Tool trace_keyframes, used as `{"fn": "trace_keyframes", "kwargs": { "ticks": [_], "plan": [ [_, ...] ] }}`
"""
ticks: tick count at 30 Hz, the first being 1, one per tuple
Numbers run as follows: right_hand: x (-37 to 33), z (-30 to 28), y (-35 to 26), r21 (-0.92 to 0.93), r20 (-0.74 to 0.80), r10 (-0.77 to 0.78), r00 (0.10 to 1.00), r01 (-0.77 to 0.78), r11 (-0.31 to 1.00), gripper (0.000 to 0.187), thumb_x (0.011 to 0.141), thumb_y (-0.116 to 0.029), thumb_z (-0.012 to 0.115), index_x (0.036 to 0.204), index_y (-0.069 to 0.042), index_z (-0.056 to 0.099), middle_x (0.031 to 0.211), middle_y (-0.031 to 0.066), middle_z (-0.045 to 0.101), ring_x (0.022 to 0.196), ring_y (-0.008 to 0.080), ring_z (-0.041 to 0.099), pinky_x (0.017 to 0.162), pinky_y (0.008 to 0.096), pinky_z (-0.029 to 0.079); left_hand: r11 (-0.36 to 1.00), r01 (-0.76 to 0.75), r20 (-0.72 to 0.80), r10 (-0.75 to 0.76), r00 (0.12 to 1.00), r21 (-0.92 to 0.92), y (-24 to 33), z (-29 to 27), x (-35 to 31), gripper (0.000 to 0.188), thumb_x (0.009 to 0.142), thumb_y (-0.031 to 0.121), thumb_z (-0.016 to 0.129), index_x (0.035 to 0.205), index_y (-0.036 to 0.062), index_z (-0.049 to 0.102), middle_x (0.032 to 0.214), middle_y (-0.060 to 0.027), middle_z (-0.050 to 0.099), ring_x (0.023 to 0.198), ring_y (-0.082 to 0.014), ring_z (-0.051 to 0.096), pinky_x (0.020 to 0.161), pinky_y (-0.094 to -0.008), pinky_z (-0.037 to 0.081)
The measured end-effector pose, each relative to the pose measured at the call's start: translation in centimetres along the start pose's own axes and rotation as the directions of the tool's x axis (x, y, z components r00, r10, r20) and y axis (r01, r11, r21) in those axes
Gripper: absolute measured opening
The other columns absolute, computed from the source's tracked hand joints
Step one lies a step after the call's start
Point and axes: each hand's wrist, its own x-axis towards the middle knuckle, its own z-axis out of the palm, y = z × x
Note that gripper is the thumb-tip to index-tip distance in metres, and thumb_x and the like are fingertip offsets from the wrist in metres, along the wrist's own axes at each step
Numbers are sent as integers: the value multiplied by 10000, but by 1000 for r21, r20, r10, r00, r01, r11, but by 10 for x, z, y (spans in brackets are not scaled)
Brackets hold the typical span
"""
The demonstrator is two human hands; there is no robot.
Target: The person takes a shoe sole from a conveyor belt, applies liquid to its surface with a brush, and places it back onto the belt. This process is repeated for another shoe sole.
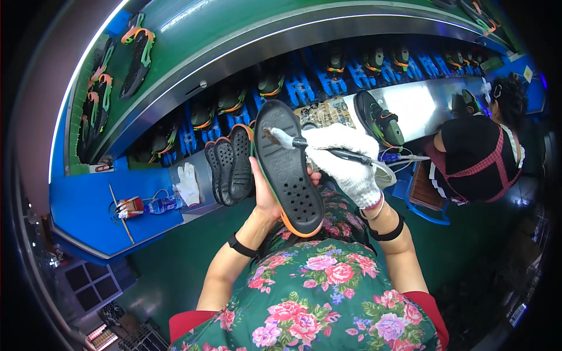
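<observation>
My bare left hand (266,190) is wrapped round a black shoe sole (288,175) with an orange and green edge. The sole stands tilted upward before me, its inner face with round holes toward me. In a white knit glove, my right hand (345,155) grips the dark handle of a brush (284,138). The brush's pale tip touches the upper part of the sole, beside a brownish patch. Several more black soles (239,157) lean together just left of my left hand. A pale rounded object (383,175) shows partly behind my right hand.
Blue racks (300,88) with shoe uppers run along the line ahead. A black and green shoe (379,120) lies on the metal bench. At left, a blue table (82,205) bears a white glove (187,184), a bottle (165,204) and a stick. A co-worker (477,146) sits at right.
</observation>
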Motion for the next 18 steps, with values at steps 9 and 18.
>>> {"fn": "trace_keyframes", "kwargs": {
  "ticks": [9, 18],
  "plan": [
    [33, 5, -9, -459, 176, -601, 779, 605, 650, 274, 794, -17, 776, 1067, -32, 791, 1113, 157, 779, 913, 295, 737, 804, 383, 573, 942, -318, -237, 335, 912, 109, -6, 37, 14, 1002, 943, 885, 211, 1491, 100, 507, 1366, -109, 641, 1202, -289, 642, 1035, -433, 527],
    [15, 16, -12, -376, 269, -530, 804, 594, 711, 370, 807, -43, 753, 1177, -48, 759, 1198, 152, 750, 1048, 313, 714, 904, 414, 555, 974, -226, 72, 227, 971, -22, 0, 6, 11, 1050, 913, 918, 223, 1541, 108, 450, 1481, -120, 556, 1343, -294, 553, 1152, -477, 431]
  ]
}}
